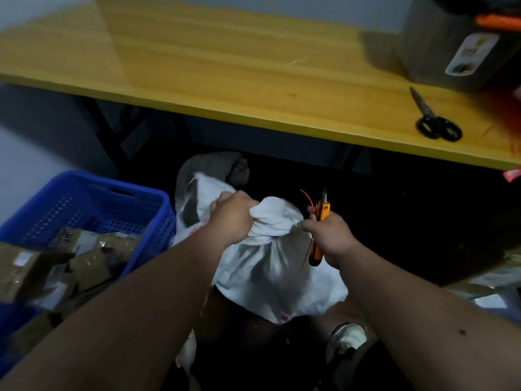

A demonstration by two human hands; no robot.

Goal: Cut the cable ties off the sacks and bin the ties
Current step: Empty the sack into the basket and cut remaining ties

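The white sack (270, 258) sits on the dark floor in front of the person, just near of the counter's edge, with its neck gathered into a bunch. The left hand (232, 214) has its fingers clamped tight on that bunched neck. The right hand (329, 237) is at the neck's right side, fingers wrapped around a pair of orange-handled cutters (320, 231) whose tip points up and away. A thin red cable tie (307, 197) curls up beside the cutter's tip, seemingly pinched there with the tool; whether it is fully cut free I cannot tell.

From here the loose tie could slip out of that shared grip and drop onto the dark, cluttered floor, where it would be hard to find. The cutter tip is close to the fabric, so a careless pull might snag the sack. If the left hand lets go, the sack could slump and spill.

To the left, touching the sack's side, stands a blue perforated crate (93, 204) holding brown taped parcels (93, 249). Behind the sack lies a second greyish sack (214, 165) under the counter. On the yellow counter (225, 80), far right, a dark grey bin (439, 49) stands with a label on its front; its contents are out of sight. Black scissors (435, 119) lie just near of it.
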